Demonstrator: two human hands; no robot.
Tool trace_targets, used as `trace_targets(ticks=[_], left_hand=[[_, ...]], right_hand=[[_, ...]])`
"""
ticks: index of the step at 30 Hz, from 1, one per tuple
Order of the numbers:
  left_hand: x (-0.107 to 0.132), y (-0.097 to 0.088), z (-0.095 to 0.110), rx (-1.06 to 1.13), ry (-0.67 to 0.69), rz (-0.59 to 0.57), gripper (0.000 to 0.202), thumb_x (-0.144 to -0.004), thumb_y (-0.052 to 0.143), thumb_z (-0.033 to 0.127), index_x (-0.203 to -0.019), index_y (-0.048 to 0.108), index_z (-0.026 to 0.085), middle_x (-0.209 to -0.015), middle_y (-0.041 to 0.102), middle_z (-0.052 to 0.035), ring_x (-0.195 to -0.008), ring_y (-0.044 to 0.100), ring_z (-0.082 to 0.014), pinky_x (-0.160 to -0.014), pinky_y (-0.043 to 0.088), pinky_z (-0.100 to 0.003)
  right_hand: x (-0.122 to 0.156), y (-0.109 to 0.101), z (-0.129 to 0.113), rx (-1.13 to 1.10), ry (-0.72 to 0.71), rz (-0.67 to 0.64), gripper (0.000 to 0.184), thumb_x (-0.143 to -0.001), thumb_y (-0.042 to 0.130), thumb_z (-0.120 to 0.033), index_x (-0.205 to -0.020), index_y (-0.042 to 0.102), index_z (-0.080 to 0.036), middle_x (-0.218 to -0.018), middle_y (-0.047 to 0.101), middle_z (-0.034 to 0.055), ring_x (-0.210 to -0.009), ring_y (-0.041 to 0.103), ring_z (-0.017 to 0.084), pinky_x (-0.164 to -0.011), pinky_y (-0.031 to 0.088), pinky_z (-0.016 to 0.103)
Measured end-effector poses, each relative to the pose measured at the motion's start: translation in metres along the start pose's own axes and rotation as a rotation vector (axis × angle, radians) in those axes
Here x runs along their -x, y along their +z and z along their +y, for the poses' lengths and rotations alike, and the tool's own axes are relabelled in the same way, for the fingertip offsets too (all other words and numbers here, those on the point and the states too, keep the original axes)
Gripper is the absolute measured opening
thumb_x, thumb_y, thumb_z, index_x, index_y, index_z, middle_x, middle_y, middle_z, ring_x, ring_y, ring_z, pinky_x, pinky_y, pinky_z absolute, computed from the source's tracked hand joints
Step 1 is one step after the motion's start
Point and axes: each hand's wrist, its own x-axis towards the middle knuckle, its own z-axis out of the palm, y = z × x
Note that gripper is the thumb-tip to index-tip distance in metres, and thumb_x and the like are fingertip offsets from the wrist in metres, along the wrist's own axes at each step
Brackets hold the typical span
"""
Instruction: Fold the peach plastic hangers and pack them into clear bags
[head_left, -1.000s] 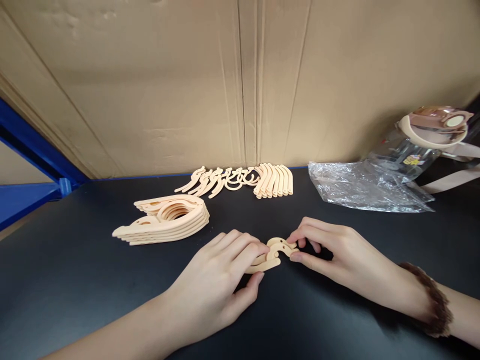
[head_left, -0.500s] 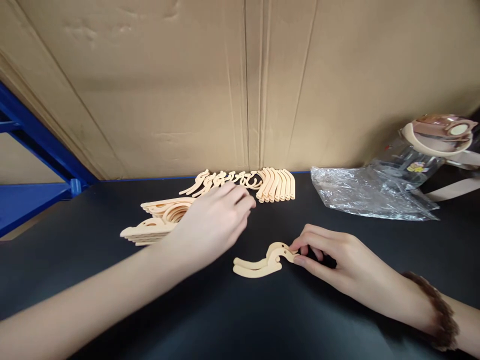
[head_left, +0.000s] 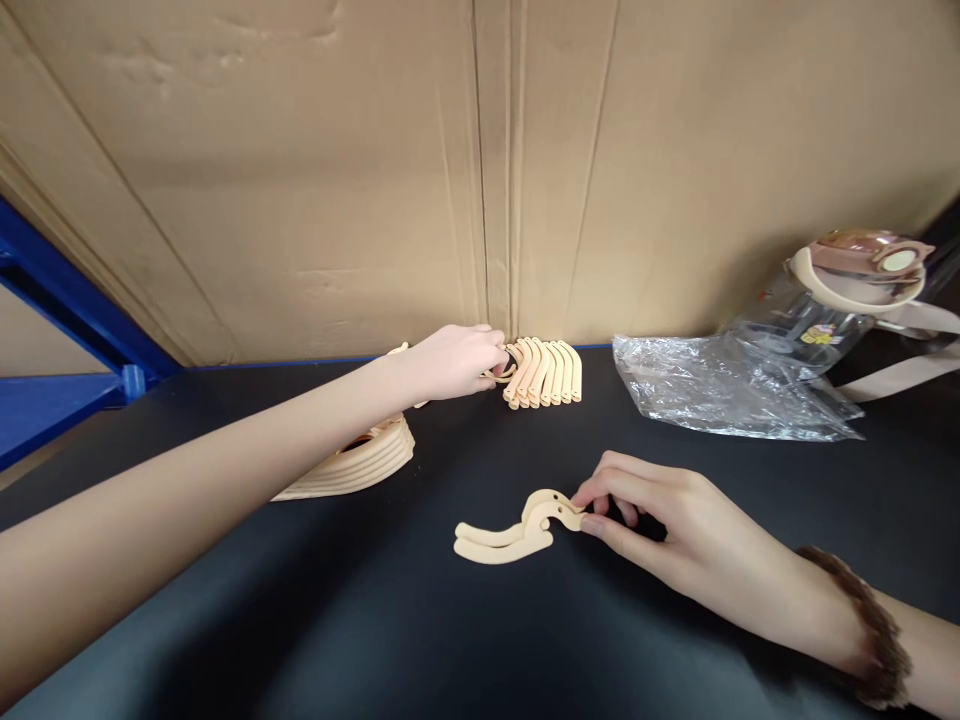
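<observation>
My right hand point(head_left: 664, 515) pinches the right end of a cream, S-curved plastic piece point(head_left: 502, 545) between thumb and fingertips. This piece lies on the black table and looks like two layered arms with small holes. At the back of the table, my left hand point(head_left: 457, 362) has its fingers closed at a thin cream hook-shaped piece point(head_left: 499, 377). Just right of those fingertips stands a row of cream curved arms point(head_left: 544, 372). Under my left forearm is a stack of larger cream curved parts point(head_left: 375, 462), partly covered. Other small parts behind the hand are mostly hidden.
A crumpled clear plastic bag point(head_left: 720, 390) lies at the back right. Beside it a clear bottle point(head_left: 817, 310) with a brown lid and a strap leans over. Cardboard point(head_left: 337, 180) walls the back edge, and a blue metal frame point(head_left: 67, 290) stands at left.
My left hand has moved away from me to the back of the table, closing at the small hook parts. My right hand keeps its pinch on the curved piece. The view has shifted slightly.
</observation>
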Motion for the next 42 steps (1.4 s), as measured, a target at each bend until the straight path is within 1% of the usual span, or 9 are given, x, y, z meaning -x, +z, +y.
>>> trace_targets(ticks=[3, 9, 15, 22, 25, 28, 30, 35, 42], left_hand=[[-0.005, -0.001, 0.002, -0.015, 0.002, -0.050, 0.020, -0.098, 0.062, 0.030, -0.111, 0.064, 0.014, -0.109, 0.066, -0.0062, -0.091, 0.066, -0.0194, -0.078, 0.058, -0.038], [-0.012, 0.000, 0.003, -0.076, 0.007, -0.142, 0.026, -0.098, 0.062, 0.032, -0.117, 0.062, 0.015, -0.114, 0.065, -0.0077, -0.093, 0.067, -0.0206, -0.079, 0.058, -0.039], [-0.013, 0.002, 0.002, -0.186, 0.036, -0.142, 0.026, -0.097, 0.062, 0.032, -0.117, 0.062, 0.015, -0.115, 0.065, -0.0079, -0.096, 0.067, -0.0213, -0.081, 0.058, -0.040], [-0.002, 0.006, 0.005, -0.345, 0.124, -0.021, 0.017, -0.096, 0.064, 0.027, -0.106, 0.064, 0.013, -0.105, 0.067, -0.0055, -0.091, 0.067, -0.0193, -0.077, 0.058, -0.036], [0.002, 0.009, 0.006, -0.395, 0.141, 0.056, 0.008, -0.095, 0.062, 0.015, -0.102, 0.064, 0.012, -0.100, 0.066, -0.0048, -0.089, 0.065, -0.0189, -0.073, 0.055, -0.032], [0.005, 0.011, 0.003, -0.416, 0.145, 0.130, 0.017, -0.091, 0.056, 0.000, -0.105, 0.062, 0.009, -0.096, 0.066, -0.0086, -0.087, 0.063, -0.0211, -0.065, 0.046, -0.029], [0.006, 0.011, 0.000, -0.422, 0.138, 0.164, 0.021, -0.088, 0.055, -0.003, -0.105, 0.061, 0.009, -0.096, 0.066, -0.0105, -0.086, 0.062, -0.0229, -0.063, 0.042, -0.030], [0.006, 0.004, -0.008, -0.413, 0.059, 0.225, 0.025, -0.084, 0.050, -0.009, -0.096, 0.060, 0.011, -0.090, 0.064, -0.0083, -0.079, 0.061, -0.0215, -0.058, 0.038, -0.029], [0.008, -0.002, -0.009, -0.398, -0.132, 0.385, 0.023, -0.087, 0.044, -0.006, -0.094, 0.058, 0.011, -0.092, 0.063, -0.0098, -0.075, 0.060, -0.0223, -0.053, 0.037, -0.029]], right_hand=[[-0.001, 0.000, 0.000, -0.010, 0.000, 0.003, 0.015, -0.099, 0.052, -0.030, -0.095, 0.065, -0.026, -0.088, 0.062, -0.0021, -0.066, 0.055, 0.010, -0.061, 0.043, 0.024], [-0.001, 0.000, -0.001, -0.016, -0.010, 0.019, 0.013, -0.099, 0.054, -0.029, -0.095, 0.066, -0.026, -0.088, 0.062, -0.0028, -0.065, 0.055, 0.009, -0.060, 0.042, 0.023], [0.000, -0.001, -0.001, -0.014, -0.020, 0.027, 0.013, -0.099, 0.054, -0.029, -0.094, 0.065, -0.025, -0.086, 0.061, -0.0036, -0.066, 0.055, 0.008, -0.060, 0.041, 0.022], [0.001, 0.000, 0.001, -0.011, -0.021, 0.011, 0.012, -0.099, 0.053, -0.028, -0.094, 0.065, -0.026, -0.086, 0.060, -0.0041, -0.066, 0.054, 0.008, -0.060, 0.041, 0.022], [0.001, -0.001, 0.001, -0.008, -0.020, 0.013, 0.013, -0.099, 0.053, -0.029, -0.094, 0.065, -0.026, -0.086, 0.060, -0.0040, -0.066, 0.053, 0.009, -0.060, 0.040, 0.022], [0.000, -0.001, 0.000, -0.010, -0.015, 0.007, 0.014, -0.099, 0.053, -0.029, -0.095, 0.065, -0.026, -0.086, 0.060, -0.0039, -0.067, 0.053, 0.009, -0.061, 0.041, 0.022], [0.000, -0.001, 0.000, -0.017, -0.011, 0.001, 0.013, -0.099, 0.053, -0.029, -0.095, 0.065, -0.025, -0.086, 0.060, -0.0039, -0.067, 0.054, 0.009, -0.061, 0.041, 0.022], [0.000, 0.000, -0.001, -0.026, -0.010, 0.002, 0.013, -0.099, 0.053, -0.028, -0.095, 0.065, -0.026, -0.086, 0.060, -0.0039, -0.067, 0.054, 0.008, -0.061, 0.041, 0.022], [-0.002, 0.000, 0.001, -0.025, -0.002, -0.005, 0.013, -0.099, 0.053, -0.028, -0.095, 0.065, -0.026, -0.087, 0.060, -0.0040, -0.068, 0.054, 0.009, -0.062, 0.041, 0.022]])
